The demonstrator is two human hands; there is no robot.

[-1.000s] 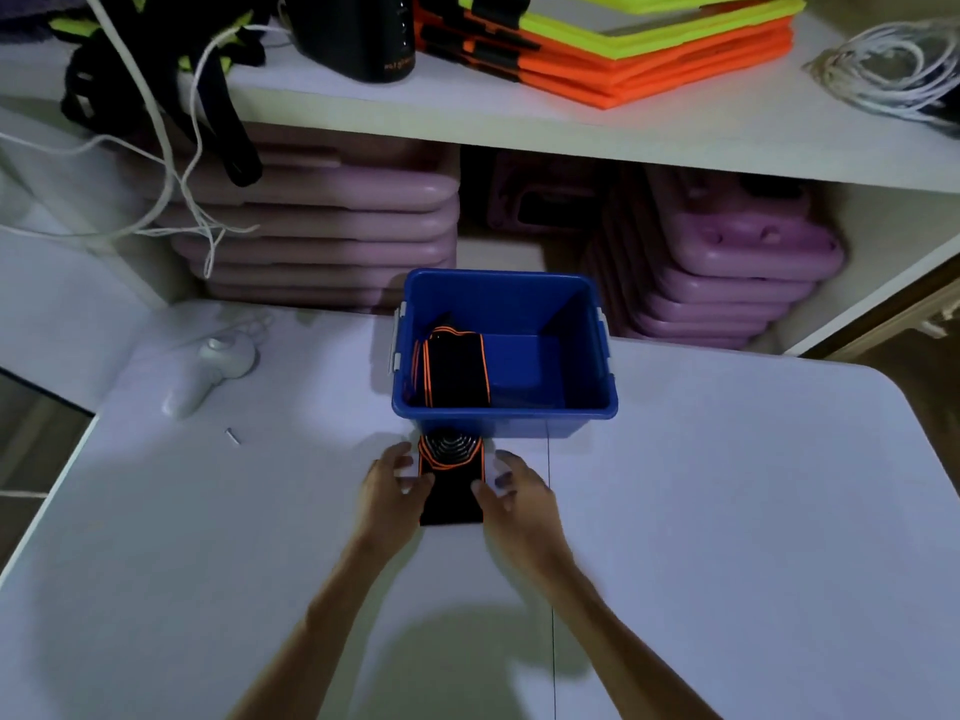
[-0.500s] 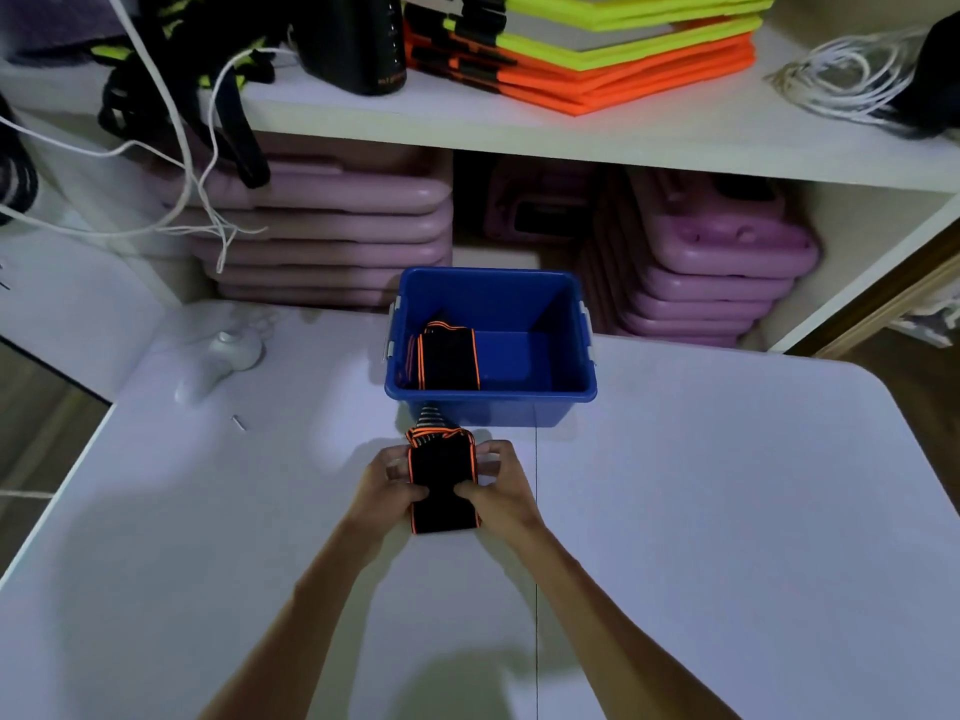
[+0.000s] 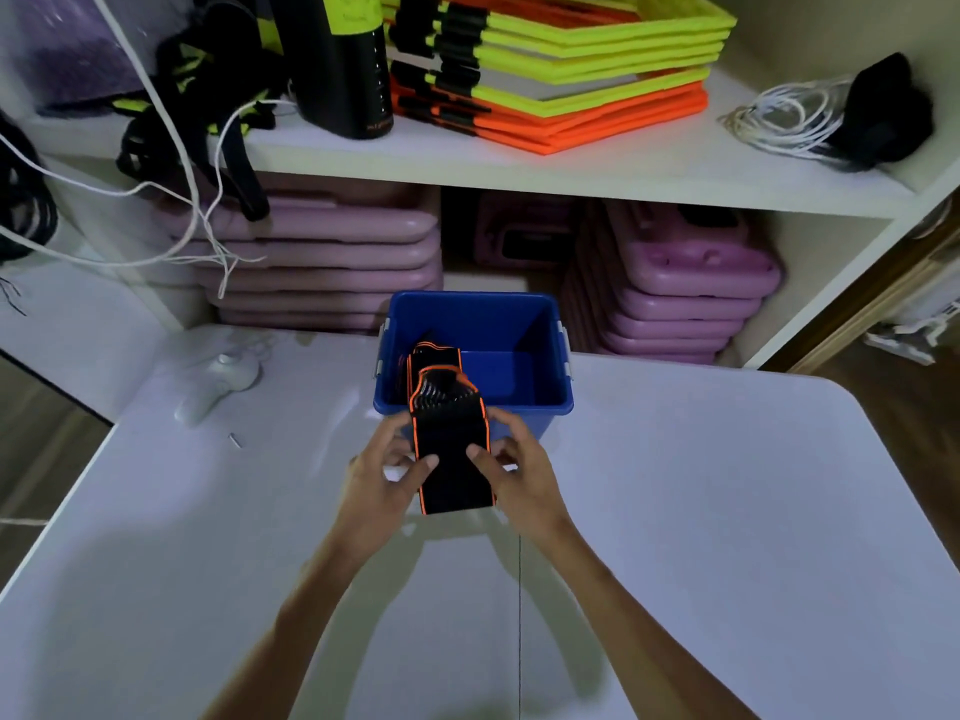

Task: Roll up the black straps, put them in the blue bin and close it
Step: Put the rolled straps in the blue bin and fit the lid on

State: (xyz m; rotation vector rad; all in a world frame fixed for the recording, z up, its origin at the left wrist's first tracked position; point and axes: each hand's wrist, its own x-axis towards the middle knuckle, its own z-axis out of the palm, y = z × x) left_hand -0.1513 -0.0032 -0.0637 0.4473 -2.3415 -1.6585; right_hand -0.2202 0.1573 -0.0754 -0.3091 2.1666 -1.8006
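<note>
A rolled black strap with orange edging [image 3: 451,449] is held above the white table [image 3: 727,511], just in front of the blue bin [image 3: 519,402]. My left hand [image 3: 387,472] grips its left side and my right hand [image 3: 511,467] grips its right side, thumbs on top. The roll's coiled end points toward the bin and a short flat tail hangs toward me. The open blue bin holds another rolled black strap [image 3: 434,358] against its left wall. No lid is in view.
A white controller [image 3: 218,381] and a small screw [image 3: 235,440] lie on the table at left. Behind the bin are shelves with stacked purple boards [image 3: 322,262], loose white cables [image 3: 197,215], and orange and yellow frames [image 3: 561,75] above.
Both hands have lifted the rolled strap off the table and brought it closer to the bin's front rim. The roll is thicker, with less flat tail.
</note>
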